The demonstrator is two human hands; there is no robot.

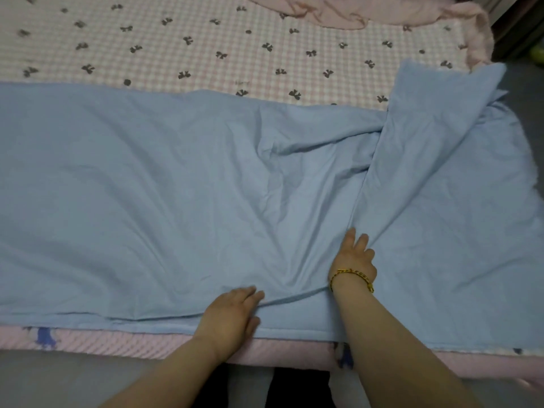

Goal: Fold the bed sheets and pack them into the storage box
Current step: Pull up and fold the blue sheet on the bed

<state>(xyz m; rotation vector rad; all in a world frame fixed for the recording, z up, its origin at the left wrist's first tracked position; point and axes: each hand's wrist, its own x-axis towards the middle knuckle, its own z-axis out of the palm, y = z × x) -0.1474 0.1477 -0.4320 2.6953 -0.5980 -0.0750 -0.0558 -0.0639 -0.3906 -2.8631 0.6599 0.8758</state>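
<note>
A light blue bed sheet (pixel 147 187) lies spread across the near half of the bed, wrinkled, with its right end folded back over itself along a slanted crease. My left hand (pixel 232 316) rests palm down on the sheet's near edge, its fingers pinching a ridge of cloth. My right hand (pixel 354 257), with a gold bracelet on the wrist, presses flat on the sheet at the lower end of the crease, fingers spread. No storage box is in view.
The bed is covered by a pink checked cover with dark bows (pixel 206 48). A crumpled pink sheet (pixel 338 10) lies at the far right corner. The pink mattress edge (pixel 132 343) runs along the front, with grey floor (pixel 527 92) to the right.
</note>
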